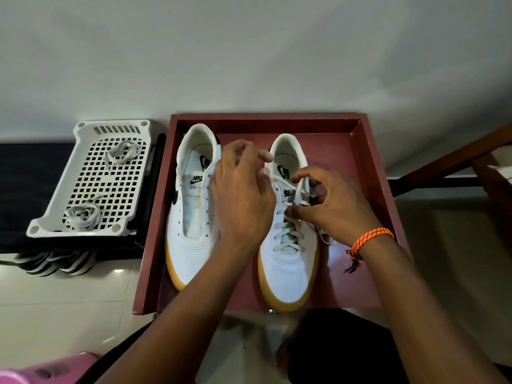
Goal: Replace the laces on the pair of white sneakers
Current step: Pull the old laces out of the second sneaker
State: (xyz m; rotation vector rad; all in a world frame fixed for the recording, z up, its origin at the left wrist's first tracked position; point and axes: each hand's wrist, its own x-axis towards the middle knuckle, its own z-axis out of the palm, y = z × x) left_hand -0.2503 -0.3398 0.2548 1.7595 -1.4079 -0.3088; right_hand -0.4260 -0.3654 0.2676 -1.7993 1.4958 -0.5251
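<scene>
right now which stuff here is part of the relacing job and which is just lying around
Part of the job:
- laced sneaker, both hands on its lace
- unlaced sneaker
- two lace bundles on the white perforated tray
- left hand
- right hand
- red tray under the shoes

Just lying about:
- striped footwear on the floor
- pink object
</scene>
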